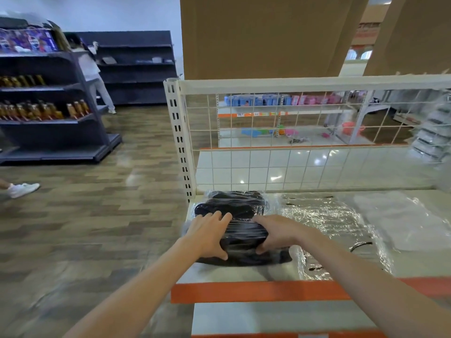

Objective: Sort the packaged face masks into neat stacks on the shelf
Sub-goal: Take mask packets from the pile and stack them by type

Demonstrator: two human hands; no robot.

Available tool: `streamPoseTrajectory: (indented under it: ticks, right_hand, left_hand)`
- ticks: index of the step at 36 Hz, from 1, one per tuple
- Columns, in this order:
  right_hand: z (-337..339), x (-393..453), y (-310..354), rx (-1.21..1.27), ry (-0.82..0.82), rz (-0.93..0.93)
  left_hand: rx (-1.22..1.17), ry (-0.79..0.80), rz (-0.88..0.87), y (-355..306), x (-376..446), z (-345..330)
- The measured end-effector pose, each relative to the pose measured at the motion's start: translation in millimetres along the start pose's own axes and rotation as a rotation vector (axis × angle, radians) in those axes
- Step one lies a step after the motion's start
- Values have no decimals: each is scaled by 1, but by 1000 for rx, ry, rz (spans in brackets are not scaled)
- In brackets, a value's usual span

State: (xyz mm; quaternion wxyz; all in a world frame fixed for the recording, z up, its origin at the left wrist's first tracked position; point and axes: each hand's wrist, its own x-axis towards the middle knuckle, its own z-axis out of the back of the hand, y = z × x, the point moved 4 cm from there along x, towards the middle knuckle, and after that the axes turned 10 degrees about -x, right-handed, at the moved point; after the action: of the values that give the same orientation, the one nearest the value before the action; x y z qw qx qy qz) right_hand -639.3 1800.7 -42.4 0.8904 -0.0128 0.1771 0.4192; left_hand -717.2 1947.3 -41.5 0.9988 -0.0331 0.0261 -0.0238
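Black mask pack (244, 230) sits gripped between both hands, left (207, 236) and right (274, 234).

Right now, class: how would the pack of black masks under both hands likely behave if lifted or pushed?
The pack of black masks looks soft and bulgy, so it would probably sag. Its glossy wrap suggests it may slide on the smooth shelf. The left hand and right hand gripping it together hints at floppiness.

masks (240, 215): black, clear wrap | shelf (244, 273): white, orange edge | grid (292, 132): cream wire | floor (109, 203): brown wood pattern | far rack (80, 132): dark grey
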Motion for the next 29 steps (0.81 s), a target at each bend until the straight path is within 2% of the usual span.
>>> streamPoseTrajectory:
  ticks: [5,10,16,21,25,29]
  right_hand:
    - [-4,8,2,7,49,21]
    - [-1,9,-6,-42,-22,19]
    - [-3,-1,-22,187,-62,-4]
    - [-13,-13,-36,481,-118,-73]
    - [-27,-21,-43,725,-285,-114]
    - [-52,-26,-37,1158,-455,-179]
  left_hand:
    - [-25,99,21,4,9,-5]
    - [-54,96,31,11,10,-5]
    - [-231,101,114,50,-8,3]
    - [-715,-61,159,72,-22,-9]
    - [-1154,-281,296,82,-35,-32]
    - [-1475,-381,379,75,-42,-54]
